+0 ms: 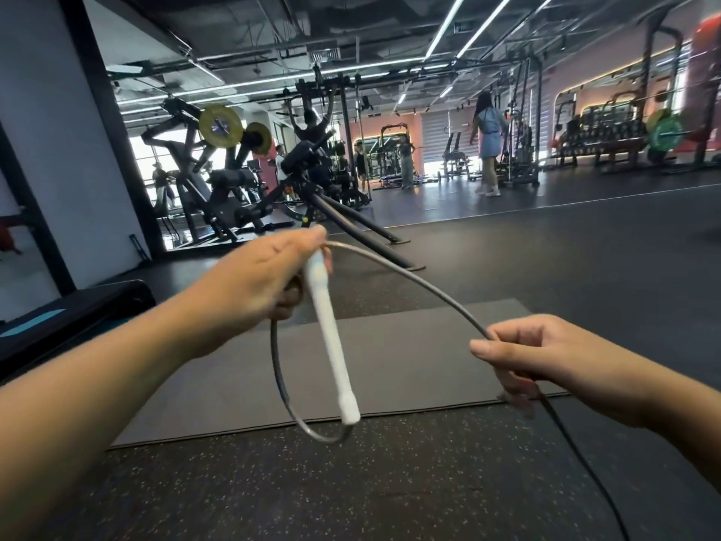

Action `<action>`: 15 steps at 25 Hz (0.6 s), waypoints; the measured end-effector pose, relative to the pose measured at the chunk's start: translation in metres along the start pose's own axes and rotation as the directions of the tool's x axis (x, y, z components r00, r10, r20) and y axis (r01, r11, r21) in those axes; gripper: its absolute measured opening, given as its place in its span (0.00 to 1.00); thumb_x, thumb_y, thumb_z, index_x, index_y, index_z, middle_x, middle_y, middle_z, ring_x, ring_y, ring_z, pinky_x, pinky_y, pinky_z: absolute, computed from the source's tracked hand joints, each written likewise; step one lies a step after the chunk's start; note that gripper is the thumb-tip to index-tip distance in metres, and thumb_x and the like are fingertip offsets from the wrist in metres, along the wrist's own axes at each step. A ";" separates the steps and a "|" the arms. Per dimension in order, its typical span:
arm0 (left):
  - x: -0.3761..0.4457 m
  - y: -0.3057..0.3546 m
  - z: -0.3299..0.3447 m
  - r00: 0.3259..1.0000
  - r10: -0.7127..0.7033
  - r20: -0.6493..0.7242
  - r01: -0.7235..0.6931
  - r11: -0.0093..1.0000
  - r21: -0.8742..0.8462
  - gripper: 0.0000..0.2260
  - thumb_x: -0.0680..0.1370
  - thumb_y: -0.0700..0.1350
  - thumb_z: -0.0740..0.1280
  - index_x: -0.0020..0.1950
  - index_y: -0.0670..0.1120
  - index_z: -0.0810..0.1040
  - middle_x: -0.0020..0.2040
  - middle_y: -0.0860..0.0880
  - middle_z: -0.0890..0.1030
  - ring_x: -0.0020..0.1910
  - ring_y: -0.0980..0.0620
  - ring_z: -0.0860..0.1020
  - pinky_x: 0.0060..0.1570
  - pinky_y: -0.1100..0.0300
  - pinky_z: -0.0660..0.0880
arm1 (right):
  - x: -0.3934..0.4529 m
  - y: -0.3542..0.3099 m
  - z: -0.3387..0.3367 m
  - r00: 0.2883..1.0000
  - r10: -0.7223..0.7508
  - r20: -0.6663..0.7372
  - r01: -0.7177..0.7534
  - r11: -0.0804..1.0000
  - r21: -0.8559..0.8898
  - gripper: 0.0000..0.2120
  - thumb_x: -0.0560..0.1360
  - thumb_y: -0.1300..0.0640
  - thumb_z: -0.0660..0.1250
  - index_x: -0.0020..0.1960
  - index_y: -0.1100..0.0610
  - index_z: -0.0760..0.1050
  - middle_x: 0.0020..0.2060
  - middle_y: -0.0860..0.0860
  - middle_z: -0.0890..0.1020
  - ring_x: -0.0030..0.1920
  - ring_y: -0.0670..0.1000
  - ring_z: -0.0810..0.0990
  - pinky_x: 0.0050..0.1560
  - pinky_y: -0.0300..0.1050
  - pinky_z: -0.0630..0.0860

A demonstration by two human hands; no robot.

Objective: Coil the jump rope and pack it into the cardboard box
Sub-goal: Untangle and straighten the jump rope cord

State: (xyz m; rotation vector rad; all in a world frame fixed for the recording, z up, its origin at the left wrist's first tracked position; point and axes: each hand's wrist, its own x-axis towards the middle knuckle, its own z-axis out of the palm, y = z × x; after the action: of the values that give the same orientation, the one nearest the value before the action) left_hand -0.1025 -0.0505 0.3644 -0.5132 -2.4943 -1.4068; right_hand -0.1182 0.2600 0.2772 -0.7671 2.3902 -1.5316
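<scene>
My left hand (257,279) grips the top of a white jump-rope handle (331,345), which hangs down and slightly right. The grey rope (409,269) arcs from that hand over to my right hand (546,357), which pinches it between thumb and fingers. One loop of rope (281,388) hangs below my left hand and curves round under the handle's tip. From my right hand the rope runs down to the lower right and leaves the view. No cardboard box is in view.
A grey exercise mat (409,361) lies on the speckled black gym floor (351,493) below my hands. A dark step platform (58,322) stands at the left. Weight machines (234,177) stand beyond the mat, and a person (487,142) walks far off at the right.
</scene>
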 end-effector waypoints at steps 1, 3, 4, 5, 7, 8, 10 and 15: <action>0.002 -0.002 -0.010 0.994 -0.030 -0.102 0.017 0.992 -0.126 0.22 0.84 0.57 0.55 0.45 0.41 0.75 0.26 0.54 0.64 0.24 0.56 0.58 0.24 0.62 0.56 | -0.003 0.006 -0.003 1.000 0.026 -0.010 -0.026 0.999 -0.025 0.29 0.76 0.38 0.70 0.34 0.61 0.66 0.27 0.58 0.69 0.29 0.56 0.72 0.41 0.50 0.75; 0.004 -0.005 -0.024 0.951 -0.091 -0.295 -0.004 0.952 -0.307 0.20 0.84 0.57 0.55 0.45 0.44 0.76 0.27 0.53 0.65 0.24 0.56 0.59 0.22 0.64 0.58 | -0.005 0.015 -0.003 0.995 0.057 -0.087 -0.052 0.997 0.057 0.30 0.72 0.35 0.70 0.34 0.60 0.63 0.28 0.58 0.63 0.26 0.53 0.64 0.30 0.49 0.72; 0.004 -0.008 -0.023 0.923 -0.122 -0.366 -0.025 0.927 -0.374 0.20 0.85 0.56 0.55 0.45 0.44 0.76 0.28 0.52 0.67 0.24 0.56 0.60 0.22 0.64 0.61 | -0.003 0.015 0.000 0.990 0.054 -0.130 -0.037 0.991 0.131 0.29 0.70 0.35 0.71 0.35 0.59 0.64 0.29 0.57 0.60 0.25 0.52 0.60 0.25 0.46 0.65; 0.004 -0.011 -0.018 0.895 -0.161 -0.416 -0.043 0.897 -0.440 0.19 0.85 0.56 0.55 0.45 0.44 0.76 0.30 0.51 0.68 0.24 0.56 0.62 0.22 0.64 0.63 | 0.000 0.014 0.003 0.987 0.041 -0.152 -0.008 0.977 0.213 0.28 0.69 0.35 0.71 0.37 0.59 0.67 0.30 0.57 0.59 0.25 0.51 0.56 0.24 0.44 0.58; 0.005 -0.015 0.004 0.842 -0.268 -0.469 -0.062 0.814 -0.578 0.18 0.85 0.55 0.54 0.48 0.44 0.75 0.31 0.49 0.70 0.23 0.56 0.64 0.22 0.64 0.65 | 0.009 0.004 0.017 0.990 -0.011 -0.144 0.063 0.930 0.362 0.26 0.70 0.36 0.72 0.45 0.60 0.77 0.32 0.56 0.56 0.27 0.51 0.51 0.25 0.43 0.51; 0.006 -0.016 0.016 0.816 -0.327 -0.477 -0.072 0.762 -0.644 0.18 0.85 0.55 0.53 0.49 0.43 0.75 0.31 0.49 0.71 0.22 0.56 0.65 0.21 0.65 0.65 | 0.012 -0.004 0.026 0.989 -0.048 -0.138 0.101 0.907 0.409 0.23 0.72 0.37 0.73 0.49 0.58 0.81 0.32 0.55 0.56 0.27 0.50 0.50 0.26 0.43 0.50; 0.007 -0.015 0.038 0.773 -0.438 -0.459 -0.089 0.641 -0.762 0.19 0.85 0.55 0.53 0.50 0.43 0.75 0.33 0.47 0.74 0.21 0.57 0.67 0.20 0.66 0.68 | 0.018 -0.019 0.046 0.982 -0.115 -0.149 0.173 0.861 0.478 0.18 0.73 0.42 0.71 0.55 0.53 0.84 0.31 0.52 0.55 0.27 0.49 0.50 0.26 0.41 0.50; -0.006 -0.018 0.074 0.719 -0.583 -0.378 -0.095 0.456 -0.885 0.20 0.84 0.55 0.55 0.55 0.39 0.76 0.36 0.42 0.83 0.26 0.54 0.75 0.24 0.64 0.78 | 0.027 -0.032 0.069 0.950 -0.127 -0.285 0.276 0.766 0.580 0.18 0.73 0.48 0.69 0.54 0.61 0.83 0.31 0.53 0.54 0.28 0.51 0.49 0.27 0.42 0.50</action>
State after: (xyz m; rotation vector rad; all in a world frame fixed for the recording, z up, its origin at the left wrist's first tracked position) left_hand -0.1066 0.0032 0.3107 0.2818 -1.1480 -2.4281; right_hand -0.1007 0.1810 0.2784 -0.7321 1.7574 -2.4262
